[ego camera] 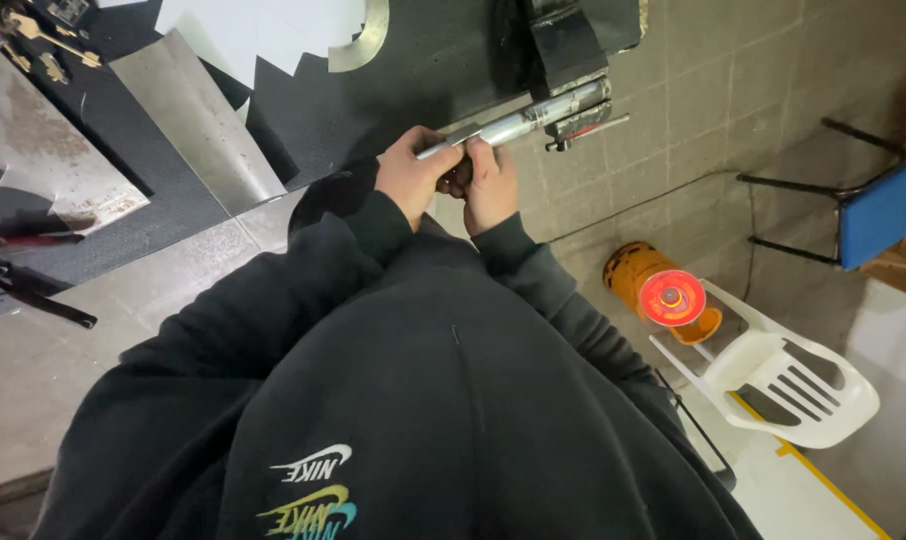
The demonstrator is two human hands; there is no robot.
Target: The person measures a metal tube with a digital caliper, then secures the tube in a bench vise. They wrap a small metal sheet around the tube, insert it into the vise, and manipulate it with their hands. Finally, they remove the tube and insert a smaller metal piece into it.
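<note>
A shiny metal tube (521, 121) sticks out of a dark bench vise (571, 45) toward me. My left hand (411, 178) wraps over the tube's near end from the left. My right hand (492, 186) presses against it from the right, fingers curled around a small dark part under the tube that I cannot make out. The two hands touch each other. My black sleeves and hoodie fill the lower half of the view.
Bent metal sheets (198, 115) lie on the dark workbench at left, with dark hand tools (33, 295) near its edge. On the tiled floor at right stand an orange gas cylinder with a glowing red heater (670, 297), a white plastic chair (788, 385) and a blue chair (883, 205).
</note>
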